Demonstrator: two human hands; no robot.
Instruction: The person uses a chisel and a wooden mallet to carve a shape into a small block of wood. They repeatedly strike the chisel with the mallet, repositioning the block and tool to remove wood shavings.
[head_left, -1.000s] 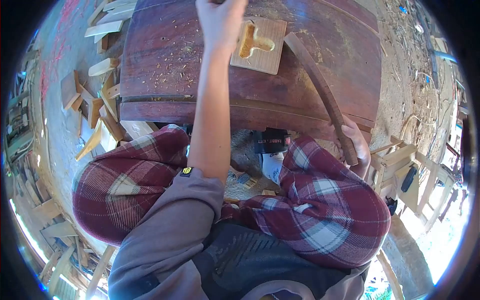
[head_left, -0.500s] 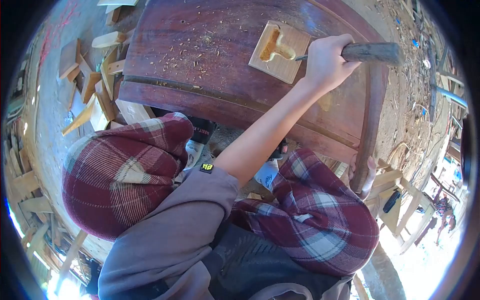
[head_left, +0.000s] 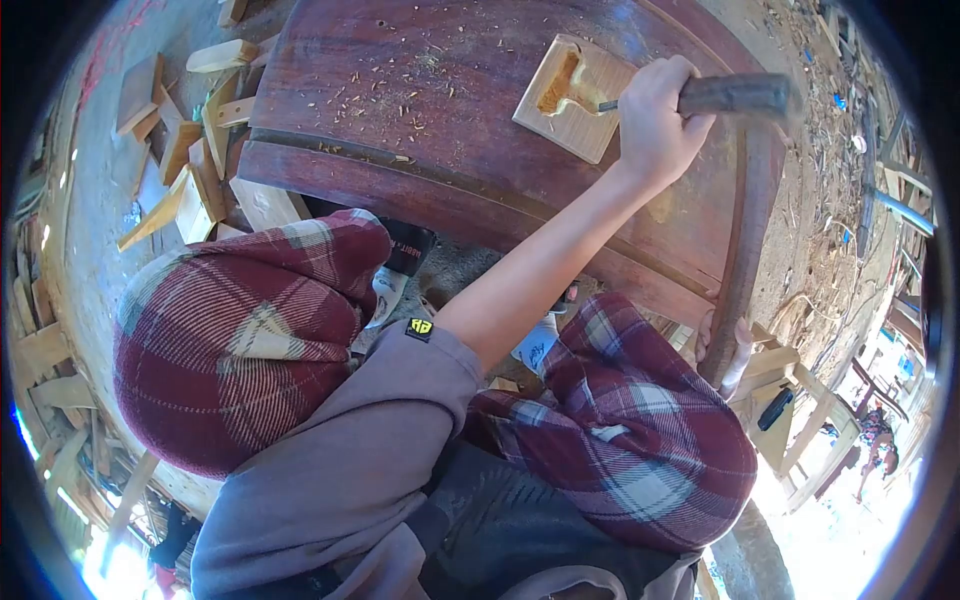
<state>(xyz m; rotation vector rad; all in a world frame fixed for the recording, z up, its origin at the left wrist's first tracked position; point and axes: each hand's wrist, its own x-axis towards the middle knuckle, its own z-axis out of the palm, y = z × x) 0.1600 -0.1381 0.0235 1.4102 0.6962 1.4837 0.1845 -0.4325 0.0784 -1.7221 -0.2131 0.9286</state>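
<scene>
My left hand (head_left: 660, 120) is closed around a chisel with a thick, worn wooden handle (head_left: 735, 95) that points right. Its thin metal shaft (head_left: 608, 105) reaches left to a small flat wooden board (head_left: 590, 137). The tip is right at the edge of a curved recess (head_left: 560, 85) cut into the board. Under the board is a dark reddish-brown wooden worktop (head_left: 400, 130). Low on the right, my right hand (head_left: 740, 357) has its fingers around the lower end of a long brown wooden bar (head_left: 738, 270) along the worktop's right edge. My right knee hides that arm.
Wood chips (head_left: 430, 62) are scattered over the worktop. Several wood offcuts (head_left: 185, 150) lie on the floor at left. My plaid-covered knees (head_left: 250, 350) are close to the worktop's near edge. More timber pieces (head_left: 800, 385) and a person (head_left: 875, 440) show at lower right.
The view has shifted slightly. The chisel's handle end has swung a little and is blurred now, while its tip stays at the recess edge. My right hand keeps its place on the bar.
</scene>
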